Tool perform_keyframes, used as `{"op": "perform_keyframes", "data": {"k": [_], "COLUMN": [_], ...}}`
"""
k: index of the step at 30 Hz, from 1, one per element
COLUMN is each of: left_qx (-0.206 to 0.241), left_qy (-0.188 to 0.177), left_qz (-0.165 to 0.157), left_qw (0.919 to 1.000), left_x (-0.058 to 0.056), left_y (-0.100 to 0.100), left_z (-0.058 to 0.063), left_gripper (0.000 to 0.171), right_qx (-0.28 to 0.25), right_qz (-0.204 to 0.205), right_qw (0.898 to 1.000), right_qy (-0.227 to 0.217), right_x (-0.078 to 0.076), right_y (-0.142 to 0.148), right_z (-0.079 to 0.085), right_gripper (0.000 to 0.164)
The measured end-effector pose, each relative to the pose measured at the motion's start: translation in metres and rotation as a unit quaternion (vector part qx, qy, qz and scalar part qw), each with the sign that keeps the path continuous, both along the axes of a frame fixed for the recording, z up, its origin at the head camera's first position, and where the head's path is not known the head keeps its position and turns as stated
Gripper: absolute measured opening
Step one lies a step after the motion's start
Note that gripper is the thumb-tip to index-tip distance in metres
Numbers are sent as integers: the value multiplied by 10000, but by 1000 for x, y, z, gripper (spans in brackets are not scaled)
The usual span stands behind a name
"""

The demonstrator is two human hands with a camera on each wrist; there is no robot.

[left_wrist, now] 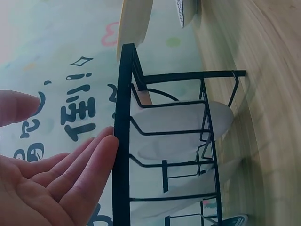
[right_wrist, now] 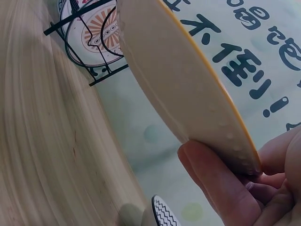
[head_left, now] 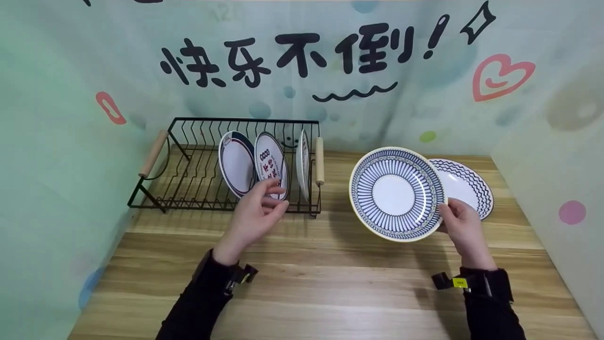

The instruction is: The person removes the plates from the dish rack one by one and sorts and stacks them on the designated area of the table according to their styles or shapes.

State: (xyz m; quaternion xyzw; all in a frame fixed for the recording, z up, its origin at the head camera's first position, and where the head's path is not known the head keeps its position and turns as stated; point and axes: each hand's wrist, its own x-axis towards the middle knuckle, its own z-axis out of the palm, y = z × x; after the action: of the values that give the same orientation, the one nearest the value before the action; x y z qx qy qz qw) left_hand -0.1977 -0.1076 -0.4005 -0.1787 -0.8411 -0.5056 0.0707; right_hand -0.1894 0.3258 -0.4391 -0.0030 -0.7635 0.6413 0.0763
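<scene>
My right hand pinches the right rim of a white plate with dark blue radial stripes, thumb in front. The plate is held up, its patterned face toward the head camera; the right wrist view shows its plain back and yellow edge. My left hand is at the front of a black wire dish rack, holding nothing. In the left wrist view its straight fingers lie at the rack's rail. Standing in the rack are a dark-rimmed plate, a plate with red lettering and a plate seen edge-on.
Behind the held plate, a white plate with black wavy lines is at the table's right rear, partly hidden. The rack has wooden handles at both ends. A printed cloth hangs behind and beside the wooden table.
</scene>
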Motion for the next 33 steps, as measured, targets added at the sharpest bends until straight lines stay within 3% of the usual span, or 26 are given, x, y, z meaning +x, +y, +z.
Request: {"op": "perform_keyframes", "data": {"k": [4,14,25,33], "left_qx": [11,-124,-387,-392], "left_qy": [31,-36,256,172], "left_qz": [32,303,590,864], "left_qw": [10000,9995,9972,9953], "left_x": [0,-2,-11,-20], "left_y": [-5,-18,-37,-54], "left_z": [2,11,15,15], "left_gripper": [56,57,59,56], "right_qx": [-189,198,341,182], "right_qz": [-88,-346,-576,-690], "right_qw": [9998,9990,9971,9960], "right_qy": [-14,-202,-361,-540], "right_x": [0,4,10,12], "right_y": [7,25,42,55], "right_z": [-2,-8,-6,-6], "right_gripper": [36,37,43,48]}}
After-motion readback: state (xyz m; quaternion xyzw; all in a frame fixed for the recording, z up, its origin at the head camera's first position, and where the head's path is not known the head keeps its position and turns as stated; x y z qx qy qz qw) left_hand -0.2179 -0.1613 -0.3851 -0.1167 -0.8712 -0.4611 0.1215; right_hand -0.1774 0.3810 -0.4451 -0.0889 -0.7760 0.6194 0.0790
